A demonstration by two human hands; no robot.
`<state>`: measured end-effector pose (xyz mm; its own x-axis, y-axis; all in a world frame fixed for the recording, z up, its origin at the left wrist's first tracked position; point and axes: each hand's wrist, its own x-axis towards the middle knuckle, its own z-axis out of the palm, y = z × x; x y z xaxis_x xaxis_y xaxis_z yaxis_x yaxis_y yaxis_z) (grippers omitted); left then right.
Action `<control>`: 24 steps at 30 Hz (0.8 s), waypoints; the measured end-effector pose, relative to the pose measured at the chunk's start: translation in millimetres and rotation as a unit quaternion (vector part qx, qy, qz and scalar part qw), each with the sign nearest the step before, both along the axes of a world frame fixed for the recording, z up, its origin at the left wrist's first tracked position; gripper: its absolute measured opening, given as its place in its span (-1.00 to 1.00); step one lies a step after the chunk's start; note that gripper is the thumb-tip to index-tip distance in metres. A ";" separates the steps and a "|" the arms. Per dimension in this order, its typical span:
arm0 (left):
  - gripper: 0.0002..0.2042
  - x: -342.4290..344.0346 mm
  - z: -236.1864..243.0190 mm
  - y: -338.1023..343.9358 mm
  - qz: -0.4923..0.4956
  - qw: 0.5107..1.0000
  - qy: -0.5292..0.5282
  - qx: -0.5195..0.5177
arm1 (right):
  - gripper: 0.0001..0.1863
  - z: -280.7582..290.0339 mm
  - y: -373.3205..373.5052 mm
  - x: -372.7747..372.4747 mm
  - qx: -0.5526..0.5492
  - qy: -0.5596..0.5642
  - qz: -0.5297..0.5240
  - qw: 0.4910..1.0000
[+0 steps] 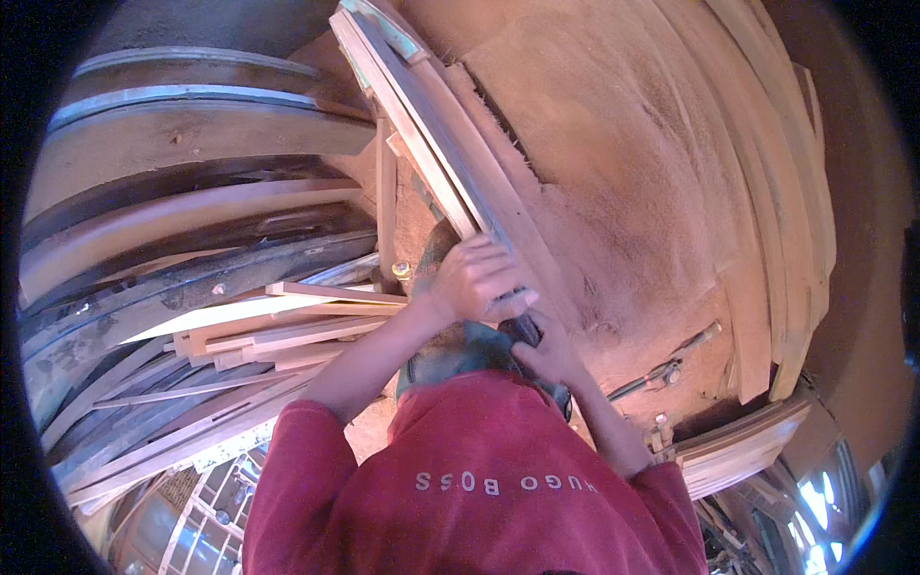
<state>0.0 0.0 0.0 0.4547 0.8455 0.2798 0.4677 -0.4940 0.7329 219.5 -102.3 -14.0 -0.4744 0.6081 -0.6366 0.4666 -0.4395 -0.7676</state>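
Note:
My left hand [479, 278] is closed, its fingers curled at the near end of a pale wooden strip [431, 153]. What lies under those fingers is hidden. Close beside it, lower and to the right, my right hand [550, 351] wraps around a dark tool handle [523, 331]. The rest of that tool is covered by my hands. Running away from me toward the top is a long wooden board [489, 187], with the pale strip along its left side. Green-blue paint shows at the board's far end.
Stacked planks [192, 144] fill the left side, with cut wooden strips [297, 331] below them. Sawdust [623, 172] covers the floor on the right. A dark, long-handled tool [661, 374] lies there. Long curved-looking boards [767, 211] stand beyond, and a stack of boards [743, 446] lies lower right.

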 end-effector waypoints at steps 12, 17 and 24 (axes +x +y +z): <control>-0.72 -12.2 -25.3 36.0 0.071 0.996 -0.058 -0.020 | -0.75 5.0 50.0 -39.5 -0.021 -0.051 -0.031 0.998; -0.78 -14.6 -21.9 37.1 0.050 0.996 -0.071 -0.027 | -0.68 8.5 49.0 -46.3 -0.077 -0.067 -0.026 0.994; -0.85 -18.9 -21.9 37.9 0.009 0.999 -0.033 -0.027 | -0.68 3.8 29.1 -53.4 -0.050 -0.081 -0.087 0.992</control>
<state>-18.9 37.9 -21.9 0.4208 0.8683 0.2626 0.4258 -0.4447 0.7880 166.1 -73.2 -10.2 -0.2542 0.6011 -0.7577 0.4916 -0.5943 -0.6365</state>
